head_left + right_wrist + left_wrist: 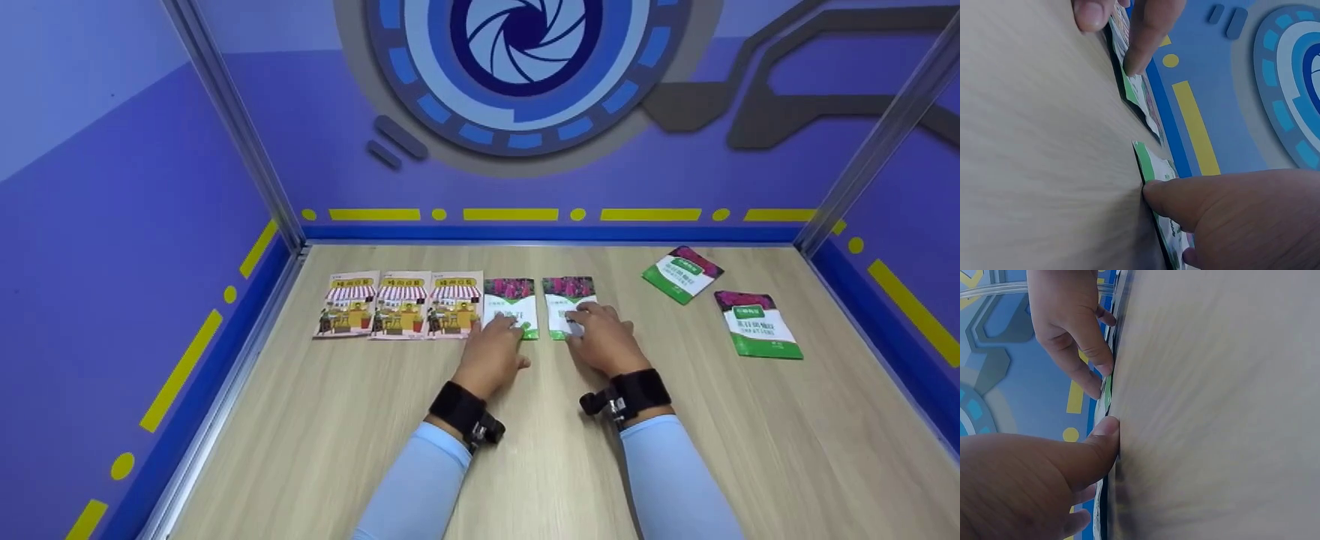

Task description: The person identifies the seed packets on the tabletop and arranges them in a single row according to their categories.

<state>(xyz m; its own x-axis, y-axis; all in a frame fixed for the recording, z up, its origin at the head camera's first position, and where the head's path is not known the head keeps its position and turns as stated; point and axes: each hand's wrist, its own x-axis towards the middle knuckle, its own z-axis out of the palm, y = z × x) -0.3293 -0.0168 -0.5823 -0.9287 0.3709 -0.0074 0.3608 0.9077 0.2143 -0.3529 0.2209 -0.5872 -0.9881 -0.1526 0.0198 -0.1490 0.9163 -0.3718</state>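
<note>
My left hand (489, 356) rests its fingers on a green-and-white flower seed packet (510, 291) that lies flat on the table. One of its fingers reaches the edge of the pink packet (454, 300) with a striped awning picture beside it. A short gap to the right, fingers of my right hand (607, 339) touch a matching flower packet (568, 287). In the right wrist view, the right thumb presses the green end of that packet (1145, 160). The left thumb (1107, 427) sits at a packet's near edge in the left wrist view.
Two more pink awning packets (402, 304) continue the row leftward. At the right lie two flower packets, one turned askew (682, 274) and one lower down (757, 325). Printed blue panels (517, 195) wall the wooden table (555, 450) at the back and sides.
</note>
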